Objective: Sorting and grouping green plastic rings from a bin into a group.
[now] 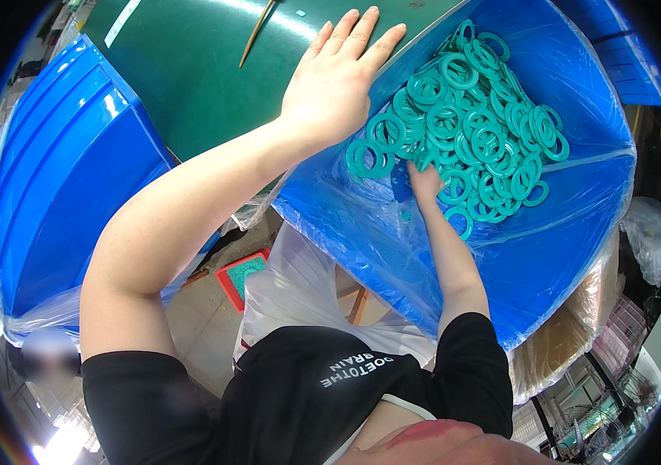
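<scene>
The right hand [426,184] reaches into the blue bin [571,217], fingertips at a teal ring [426,159] at the heap's near edge; whether they are closed on it cannot be told. The left hand [330,89] rests palm-down on the green table [191,77], fingers slightly apart, holding nothing. Judged incomplete: many rings lie loose; the number handled is not determinable. Being round, rings have no long axis; their faces tilt variously.

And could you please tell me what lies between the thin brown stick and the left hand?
In the head view, green tabletop with one small teal scrap lies between the stick and left hand.
</scene>
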Demonstrator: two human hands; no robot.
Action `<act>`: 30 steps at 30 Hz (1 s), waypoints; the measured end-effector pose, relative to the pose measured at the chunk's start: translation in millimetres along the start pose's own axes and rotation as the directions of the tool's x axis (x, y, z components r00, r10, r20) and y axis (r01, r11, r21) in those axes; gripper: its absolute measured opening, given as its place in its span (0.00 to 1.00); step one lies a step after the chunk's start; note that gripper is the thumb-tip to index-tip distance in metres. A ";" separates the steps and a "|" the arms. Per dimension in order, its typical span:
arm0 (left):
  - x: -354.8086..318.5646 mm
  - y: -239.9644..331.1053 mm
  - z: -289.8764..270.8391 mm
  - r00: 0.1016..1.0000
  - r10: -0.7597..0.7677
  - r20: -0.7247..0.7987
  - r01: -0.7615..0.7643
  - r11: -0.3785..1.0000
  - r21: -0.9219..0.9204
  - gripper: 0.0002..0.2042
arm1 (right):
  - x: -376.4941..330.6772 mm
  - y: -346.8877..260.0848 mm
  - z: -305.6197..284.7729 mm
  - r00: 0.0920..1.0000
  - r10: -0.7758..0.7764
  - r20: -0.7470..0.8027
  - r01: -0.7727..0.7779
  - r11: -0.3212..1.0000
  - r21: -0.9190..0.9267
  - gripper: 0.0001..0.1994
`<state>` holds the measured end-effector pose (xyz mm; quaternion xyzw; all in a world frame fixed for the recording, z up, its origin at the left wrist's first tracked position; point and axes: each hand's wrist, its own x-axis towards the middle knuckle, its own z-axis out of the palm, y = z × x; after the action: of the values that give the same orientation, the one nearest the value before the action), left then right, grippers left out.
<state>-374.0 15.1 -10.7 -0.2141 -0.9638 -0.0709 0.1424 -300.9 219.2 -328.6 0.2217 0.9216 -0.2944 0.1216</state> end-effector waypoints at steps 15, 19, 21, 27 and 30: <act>2.5 -1.0 -9.6 0.996 -0.008 0.085 0.013 0.998 -0.055 0.34 | -31.4 -7.8 62.8 0.365 -0.713 0.598 0.862 0.015 -0.507 0.15; -1.9 -6.2 -13.7 0.997 -0.011 0.073 0.015 0.999 -0.052 0.34 | -59.1 -49.6 20.6 0.411 -0.701 0.582 0.907 0.248 -0.341 0.13; -1.6 -5.7 -11.5 0.998 -0.010 0.069 0.014 0.998 -0.058 0.34 | -58.2 -47.3 19.2 0.422 -0.720 0.551 0.902 0.278 -0.329 0.13; -0.6 -4.2 -5.8 0.998 0.001 0.066 0.002 0.999 -0.050 0.34 | -48.0 -45.4 22.5 0.306 -0.924 0.230 0.886 0.187 -0.424 0.11; -1.4 -7.8 -9.4 0.998 0.007 0.064 -0.004 0.999 -0.043 0.34 | -40.8 -62.9 19.3 0.322 -0.932 0.170 0.865 0.216 -0.452 0.11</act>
<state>-373.8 5.7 -2.8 -0.2221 -0.9655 -0.0842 0.1067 -293.7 148.1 -298.8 -0.3696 0.9231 -0.0627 -0.0863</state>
